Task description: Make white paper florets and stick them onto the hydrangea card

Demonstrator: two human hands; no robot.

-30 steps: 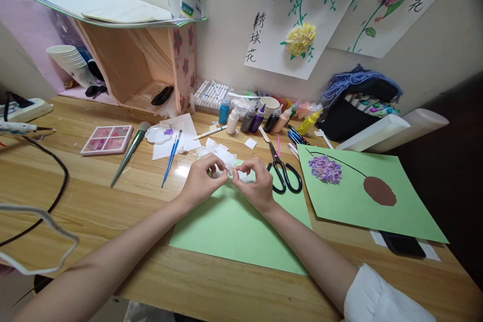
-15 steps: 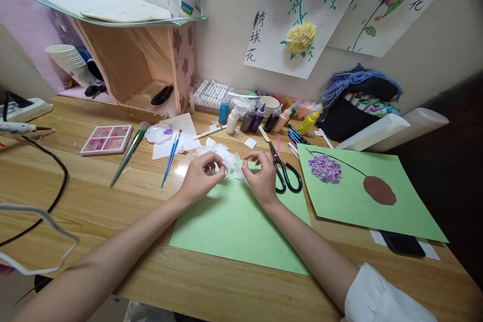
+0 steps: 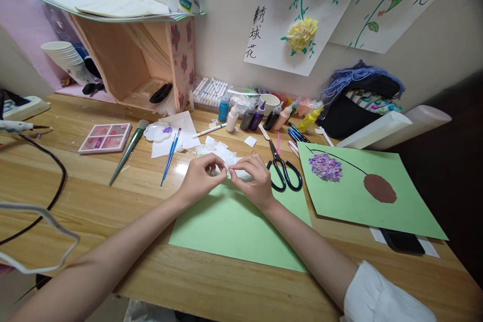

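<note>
My left hand (image 3: 200,178) and my right hand (image 3: 252,179) meet over the far edge of a green paper sheet (image 3: 237,226) on the wooden table. Both pinch a small piece of white tissue paper (image 3: 228,170) between thumb and fingertips, fingers curled. A heap of white tissue pieces (image 3: 220,151) lies just beyond the hands. Black-handled scissors (image 3: 283,171) rest right of my right hand.
A second green sheet (image 3: 362,196) with a purple paper flower and brown oval lies at right, a phone (image 3: 402,241) at its near edge. Paint bottles (image 3: 256,116), marker rows, blue brushes (image 3: 170,153), a pink palette (image 3: 106,138) and black cables (image 3: 41,186) surround the work area.
My hands drew apart half a second ago and have come together again on the tissue piece. The camera tilted slightly.
</note>
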